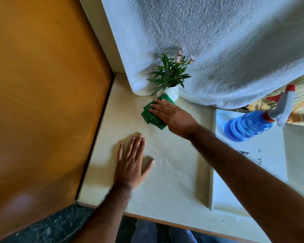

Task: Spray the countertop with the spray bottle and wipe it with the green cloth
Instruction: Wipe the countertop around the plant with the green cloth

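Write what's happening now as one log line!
step: wiping | right hand flat on green cloth by plant pot | left hand flat on countertop | spray bottle set aside

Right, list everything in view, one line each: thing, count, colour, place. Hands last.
green cloth: one, green, folded, on the countertop by the vase, under the right hand.
spray bottle: one, blue with grey and red trigger head, lying on the white tray.
white tray: one, white, right part of the countertop.
countertop: one, cream.
vase with plant: one, white vase, green leaves, pink flowers, at the back.
towel: one, white, hanging behind the vase.
wooden panel: one, orange-brown, left.
left hand: one, flat on the countertop.
right hand: one, pressing the cloth.
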The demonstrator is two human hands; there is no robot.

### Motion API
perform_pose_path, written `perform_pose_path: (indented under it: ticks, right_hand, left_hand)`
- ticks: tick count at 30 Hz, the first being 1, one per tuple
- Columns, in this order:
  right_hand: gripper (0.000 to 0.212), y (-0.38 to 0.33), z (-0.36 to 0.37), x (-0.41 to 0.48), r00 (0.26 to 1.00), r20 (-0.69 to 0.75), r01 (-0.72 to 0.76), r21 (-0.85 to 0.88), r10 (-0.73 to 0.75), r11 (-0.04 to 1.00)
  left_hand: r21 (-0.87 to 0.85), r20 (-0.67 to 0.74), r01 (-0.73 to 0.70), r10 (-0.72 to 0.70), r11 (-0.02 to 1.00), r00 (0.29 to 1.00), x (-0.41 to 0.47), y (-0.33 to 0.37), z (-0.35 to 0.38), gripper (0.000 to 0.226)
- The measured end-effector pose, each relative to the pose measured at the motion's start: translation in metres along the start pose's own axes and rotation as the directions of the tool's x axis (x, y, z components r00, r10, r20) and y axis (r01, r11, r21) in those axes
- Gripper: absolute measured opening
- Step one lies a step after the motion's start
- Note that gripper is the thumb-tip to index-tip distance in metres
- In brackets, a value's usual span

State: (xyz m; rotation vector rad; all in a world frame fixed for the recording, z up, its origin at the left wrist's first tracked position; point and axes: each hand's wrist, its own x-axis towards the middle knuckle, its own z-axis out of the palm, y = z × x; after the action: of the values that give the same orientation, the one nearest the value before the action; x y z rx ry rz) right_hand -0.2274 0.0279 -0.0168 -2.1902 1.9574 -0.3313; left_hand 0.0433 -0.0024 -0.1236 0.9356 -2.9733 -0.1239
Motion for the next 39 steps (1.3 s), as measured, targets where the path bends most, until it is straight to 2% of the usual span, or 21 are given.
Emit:
perform_pose_path:
  ticks: [3,7,12,17,22,25,29,32,35,37,39]
  right_hand:
    - [0.055,-0.003,-0.015,0.015,0.995,-0.038,0.088,-0.068,-0.091,0.994]
    - [0.065,0.009,-0.019,0.022,0.997,0.058,0.061,-0.116,-0.055,0.991]
    - [0.058,0.01,0.0,0.011,0.998,0.058,0.017,-0.015,-0.016,1.0]
    - [0.065,0.008,0.009,0.004,0.995,0.104,-0.006,0.041,0.002,0.999]
    - [0.056,0.006,0.001,0.006,0.996,-0.059,0.06,-0.075,-0.064,0.995]
    - [0.053,0.013,-0.002,0.006,0.995,-0.074,0.062,-0.105,-0.07,0.993]
    - [0.055,0.019,0.01,0.0,0.999,-0.029,0.028,0.0,-0.028,1.0]
    - [0.067,0.015,0.022,-0.006,0.993,0.041,-0.112,0.182,0.106,0.977]
    - [0.07,0.011,0.026,-0.012,0.975,0.038,-0.222,0.297,0.221,0.929]
    - [0.069,0.007,0.023,-0.011,0.982,-0.001,-0.179,0.277,0.187,0.944]
    - [0.065,0.004,0.019,-0.007,0.994,-0.072,-0.07,0.187,0.085,0.98]
  left_hand:
    - [-0.012,0.002,-0.004,0.004,1.0,1.0,0.001,0.0,0.001,0.09]
    - [-0.012,0.007,-0.008,0.008,1.0,1.0,0.0,0.0,0.002,0.091]
    - [-0.007,0.013,-0.004,0.004,1.0,1.0,0.002,0.0,0.001,0.09]
    - [-0.004,0.01,-0.002,0.002,1.0,1.0,0.002,0.001,-0.002,0.09]
    - [0.006,0.017,-0.001,0.001,1.0,1.0,0.002,0.001,-0.001,0.091]
    - [-0.002,0.015,-0.003,0.003,1.0,1.0,0.001,0.0,0.0,0.09]
    - [0.003,0.019,-0.004,0.004,1.0,1.0,0.001,0.001,0.0,0.091]
    - [-0.01,0.009,-0.001,0.001,1.0,1.0,0.002,0.002,-0.002,0.089]
    - [-0.014,0.005,-0.002,0.002,1.0,1.0,0.001,0.002,-0.003,0.089]
    - [-0.008,0.002,-0.002,0.002,1.0,1.0,0.002,0.002,-0.003,0.089]
    - [-0.007,-0.004,-0.001,0.001,1.0,1.0,0.002,0.002,-0.003,0.09]
